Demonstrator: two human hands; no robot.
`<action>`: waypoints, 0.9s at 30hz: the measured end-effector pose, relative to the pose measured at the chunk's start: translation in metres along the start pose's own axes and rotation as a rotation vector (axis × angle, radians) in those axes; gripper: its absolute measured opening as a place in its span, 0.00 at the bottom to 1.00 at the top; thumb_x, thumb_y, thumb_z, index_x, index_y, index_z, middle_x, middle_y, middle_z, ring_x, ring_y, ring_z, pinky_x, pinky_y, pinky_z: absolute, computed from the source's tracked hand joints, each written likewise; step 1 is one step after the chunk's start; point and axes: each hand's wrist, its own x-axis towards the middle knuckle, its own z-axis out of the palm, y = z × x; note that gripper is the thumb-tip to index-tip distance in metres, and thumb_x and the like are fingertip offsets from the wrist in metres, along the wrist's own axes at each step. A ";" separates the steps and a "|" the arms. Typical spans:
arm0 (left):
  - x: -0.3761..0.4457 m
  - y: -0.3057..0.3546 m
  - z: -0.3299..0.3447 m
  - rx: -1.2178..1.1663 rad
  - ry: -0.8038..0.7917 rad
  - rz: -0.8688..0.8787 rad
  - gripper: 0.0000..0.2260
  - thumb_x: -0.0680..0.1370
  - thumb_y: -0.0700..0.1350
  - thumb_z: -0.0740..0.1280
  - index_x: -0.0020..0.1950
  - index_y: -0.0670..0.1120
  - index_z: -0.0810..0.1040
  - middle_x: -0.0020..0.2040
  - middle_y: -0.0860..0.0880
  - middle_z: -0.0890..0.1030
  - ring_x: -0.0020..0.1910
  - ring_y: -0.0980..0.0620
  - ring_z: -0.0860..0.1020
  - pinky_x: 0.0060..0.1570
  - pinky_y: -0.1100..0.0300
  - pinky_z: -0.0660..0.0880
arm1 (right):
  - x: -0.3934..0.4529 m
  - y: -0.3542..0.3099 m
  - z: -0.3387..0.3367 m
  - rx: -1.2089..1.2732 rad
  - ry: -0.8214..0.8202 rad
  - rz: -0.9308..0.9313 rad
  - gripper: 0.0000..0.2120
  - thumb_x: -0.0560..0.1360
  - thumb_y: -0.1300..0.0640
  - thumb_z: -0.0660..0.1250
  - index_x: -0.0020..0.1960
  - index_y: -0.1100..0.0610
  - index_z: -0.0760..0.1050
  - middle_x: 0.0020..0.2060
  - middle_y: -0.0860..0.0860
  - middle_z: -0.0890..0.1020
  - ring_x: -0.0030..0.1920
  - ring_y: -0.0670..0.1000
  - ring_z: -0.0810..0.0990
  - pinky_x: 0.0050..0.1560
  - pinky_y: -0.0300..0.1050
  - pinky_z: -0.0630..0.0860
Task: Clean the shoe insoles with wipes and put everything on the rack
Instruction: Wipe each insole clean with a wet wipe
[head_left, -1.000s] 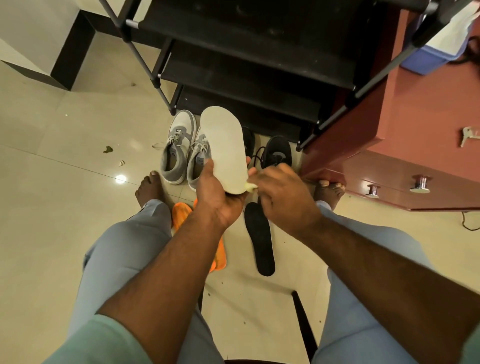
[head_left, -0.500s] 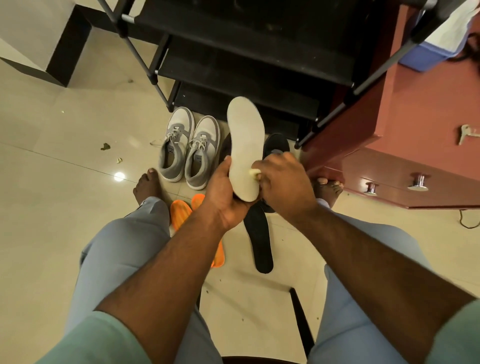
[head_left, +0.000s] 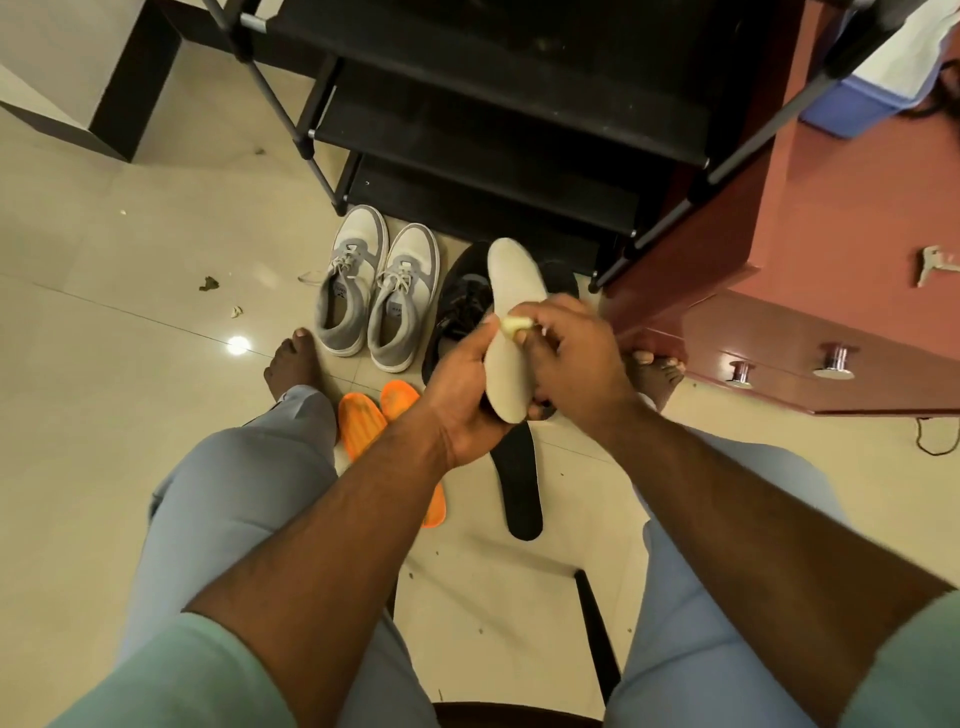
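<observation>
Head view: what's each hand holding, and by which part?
Left hand grips the pale insole around its near, lower end. Right hand pinches a small yellowish wipe against the insole's middle.

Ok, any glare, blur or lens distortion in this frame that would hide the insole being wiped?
Head view: one small glare spot on the glossy cream floor tile; wide-angle bending of the black metal shoe rack; the pale grey foam insole and both hands look sharp, evenly lit.
</observation>
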 end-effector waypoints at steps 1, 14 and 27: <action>0.001 0.002 -0.003 -0.011 0.007 0.027 0.19 0.84 0.57 0.52 0.66 0.50 0.75 0.48 0.44 0.82 0.38 0.47 0.78 0.34 0.57 0.71 | -0.007 -0.003 0.003 0.025 -0.036 -0.039 0.12 0.77 0.63 0.64 0.58 0.57 0.78 0.54 0.52 0.78 0.56 0.52 0.74 0.56 0.45 0.73; 0.027 -0.068 -0.063 0.513 0.707 -0.100 0.41 0.72 0.48 0.75 0.77 0.54 0.54 0.62 0.47 0.75 0.63 0.40 0.76 0.59 0.45 0.75 | 0.024 0.074 0.071 0.001 -0.154 0.476 0.11 0.75 0.61 0.66 0.57 0.56 0.80 0.53 0.55 0.82 0.54 0.55 0.78 0.55 0.43 0.73; 0.081 -0.193 -0.138 0.921 0.937 -0.455 0.51 0.73 0.48 0.74 0.79 0.58 0.36 0.72 0.41 0.62 0.67 0.32 0.70 0.60 0.42 0.72 | -0.012 0.136 0.182 -0.040 -0.385 0.520 0.11 0.75 0.62 0.66 0.56 0.57 0.80 0.52 0.55 0.82 0.54 0.55 0.79 0.50 0.40 0.71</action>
